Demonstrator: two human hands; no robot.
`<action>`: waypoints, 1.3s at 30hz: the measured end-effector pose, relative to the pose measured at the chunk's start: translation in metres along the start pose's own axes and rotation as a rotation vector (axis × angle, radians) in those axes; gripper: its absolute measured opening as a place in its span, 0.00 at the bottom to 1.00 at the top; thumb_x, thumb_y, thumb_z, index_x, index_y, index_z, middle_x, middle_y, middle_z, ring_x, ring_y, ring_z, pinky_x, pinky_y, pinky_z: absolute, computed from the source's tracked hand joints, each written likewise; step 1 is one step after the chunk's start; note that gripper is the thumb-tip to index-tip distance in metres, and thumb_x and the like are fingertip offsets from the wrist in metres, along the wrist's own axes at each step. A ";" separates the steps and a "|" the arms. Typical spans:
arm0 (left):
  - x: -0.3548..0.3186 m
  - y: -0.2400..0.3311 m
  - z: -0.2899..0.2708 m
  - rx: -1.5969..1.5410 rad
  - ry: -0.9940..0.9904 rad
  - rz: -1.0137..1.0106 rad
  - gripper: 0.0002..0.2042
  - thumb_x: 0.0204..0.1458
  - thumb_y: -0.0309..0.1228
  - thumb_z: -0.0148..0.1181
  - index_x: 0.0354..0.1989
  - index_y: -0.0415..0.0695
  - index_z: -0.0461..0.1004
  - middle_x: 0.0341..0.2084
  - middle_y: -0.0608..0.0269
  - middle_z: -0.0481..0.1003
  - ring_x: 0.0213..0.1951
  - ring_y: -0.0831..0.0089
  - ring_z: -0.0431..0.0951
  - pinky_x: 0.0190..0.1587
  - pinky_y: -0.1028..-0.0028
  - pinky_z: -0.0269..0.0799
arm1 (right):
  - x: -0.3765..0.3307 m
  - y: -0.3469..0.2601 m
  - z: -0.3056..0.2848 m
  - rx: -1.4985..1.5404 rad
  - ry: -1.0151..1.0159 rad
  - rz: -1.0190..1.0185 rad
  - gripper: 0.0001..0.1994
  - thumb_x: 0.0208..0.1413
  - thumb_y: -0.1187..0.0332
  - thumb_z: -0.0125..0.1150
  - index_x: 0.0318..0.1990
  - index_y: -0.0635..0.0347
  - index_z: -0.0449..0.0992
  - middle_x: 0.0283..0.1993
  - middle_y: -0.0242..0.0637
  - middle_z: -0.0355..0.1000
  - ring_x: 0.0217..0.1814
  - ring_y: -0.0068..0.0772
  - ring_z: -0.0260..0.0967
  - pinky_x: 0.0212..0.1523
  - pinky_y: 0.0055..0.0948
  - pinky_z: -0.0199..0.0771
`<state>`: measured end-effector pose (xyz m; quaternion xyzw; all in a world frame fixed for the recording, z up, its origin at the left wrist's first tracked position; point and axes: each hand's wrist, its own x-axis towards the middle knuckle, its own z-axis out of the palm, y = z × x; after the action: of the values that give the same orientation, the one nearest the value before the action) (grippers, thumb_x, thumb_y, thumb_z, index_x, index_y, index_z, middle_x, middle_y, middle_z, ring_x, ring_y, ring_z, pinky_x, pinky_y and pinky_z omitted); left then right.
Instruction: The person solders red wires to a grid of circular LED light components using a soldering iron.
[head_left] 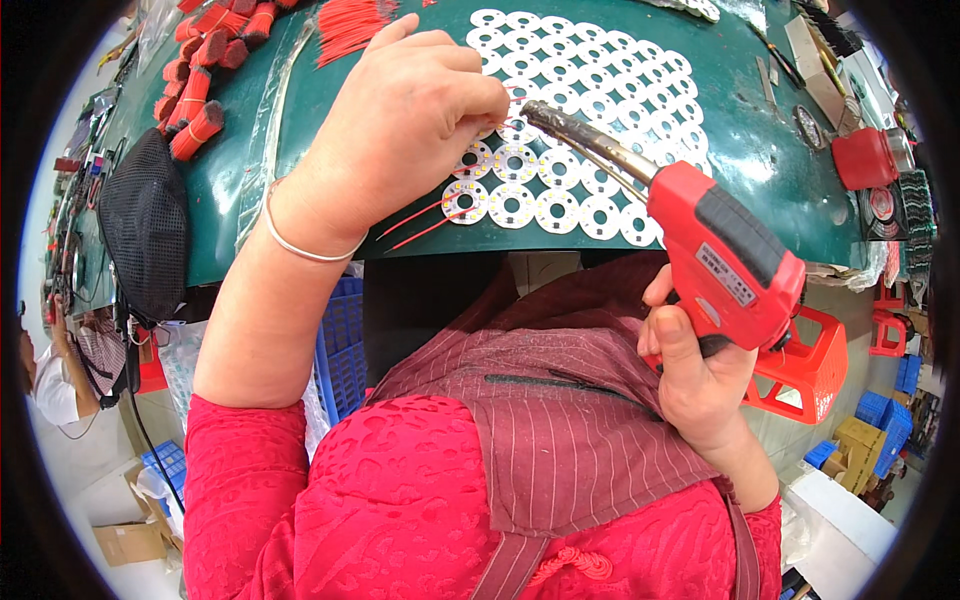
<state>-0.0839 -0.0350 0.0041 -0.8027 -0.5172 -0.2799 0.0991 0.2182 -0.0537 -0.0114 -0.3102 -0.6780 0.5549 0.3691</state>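
Your left hand (420,105) is over the left edge of the rows of white ring-shaped boards (541,211), its thumb and forefinger meeting in a pinch while one outer finger sticks up. Thin red strands show right at those fingertips, but the grip itself hides what lies between them, so I can't tell whether you have hold of one.

Your right hand (705,390) is wrapped around the grip of a red soldering gun (715,260) with a dark panel on its back, the thumb toward you. The gun slants up and to the left, its metal barrel above the boards and its dark tip just beside your left fingertips; I can't tell if the tip touches anything.

The boards lie flat, side by side, on the green surface (215,200) in front of you. Those nearest your left hand carry small yellowish squares, and two red wires (425,233) run from the nearest left board down toward the surface's near edge.

Beyond your left hand is a spread of loose red wires (350,30), with tied red bundles (198,130) farther left. A black mesh item (145,230) is at the left edge, and a red container (862,160) stands at the far right.
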 end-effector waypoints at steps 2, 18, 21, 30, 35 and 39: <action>0.000 -0.001 0.000 -0.012 0.009 0.007 0.06 0.38 0.21 0.66 0.25 0.44 0.77 0.20 0.65 0.70 0.30 0.65 0.72 0.43 0.67 0.66 | 0.000 -0.001 0.001 -0.060 0.009 0.000 0.07 0.63 0.71 0.55 0.42 0.67 0.67 0.48 0.50 0.68 0.26 0.20 0.64 0.26 0.23 0.71; 0.009 0.008 -0.007 -0.006 -0.029 0.051 0.06 0.38 0.21 0.67 0.25 0.44 0.77 0.21 0.64 0.70 0.30 0.65 0.71 0.41 0.67 0.66 | 0.002 0.011 -0.007 -0.123 -0.106 -0.049 0.18 0.63 0.73 0.55 0.58 0.67 0.61 0.47 0.47 0.69 0.28 0.21 0.66 0.28 0.22 0.71; 0.009 0.008 -0.007 0.009 -0.036 0.042 0.06 0.38 0.21 0.67 0.26 0.44 0.77 0.21 0.64 0.70 0.30 0.65 0.71 0.41 0.67 0.66 | 0.006 0.005 -0.001 -0.075 -0.051 -0.071 0.19 0.63 0.73 0.55 0.58 0.67 0.61 0.48 0.48 0.69 0.27 0.20 0.65 0.27 0.22 0.71; 0.008 0.007 -0.006 -0.009 -0.022 0.049 0.06 0.38 0.21 0.66 0.26 0.44 0.78 0.20 0.64 0.69 0.29 0.65 0.71 0.40 0.68 0.66 | 0.005 0.001 0.002 0.030 -0.015 -0.026 0.22 0.63 0.68 0.56 0.61 0.67 0.60 0.53 0.49 0.69 0.27 0.19 0.62 0.28 0.24 0.71; 0.008 0.007 -0.007 -0.023 -0.028 0.041 0.05 0.39 0.21 0.66 0.25 0.43 0.78 0.21 0.64 0.69 0.29 0.64 0.71 0.39 0.68 0.66 | 0.003 -0.001 0.003 0.105 0.039 0.023 0.21 0.63 0.66 0.57 0.59 0.67 0.62 0.56 0.49 0.67 0.28 0.19 0.63 0.30 0.24 0.71; 0.008 0.008 -0.006 -0.016 -0.020 0.045 0.05 0.39 0.21 0.67 0.26 0.43 0.77 0.22 0.63 0.70 0.31 0.64 0.71 0.38 0.68 0.67 | -0.001 -0.001 -0.002 0.098 0.038 0.050 0.21 0.63 0.66 0.56 0.59 0.67 0.62 0.57 0.50 0.67 0.28 0.19 0.62 0.30 0.25 0.72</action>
<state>-0.0767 -0.0345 0.0146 -0.8177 -0.4978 -0.2735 0.0938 0.2201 -0.0538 -0.0101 -0.3191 -0.6348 0.5903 0.3830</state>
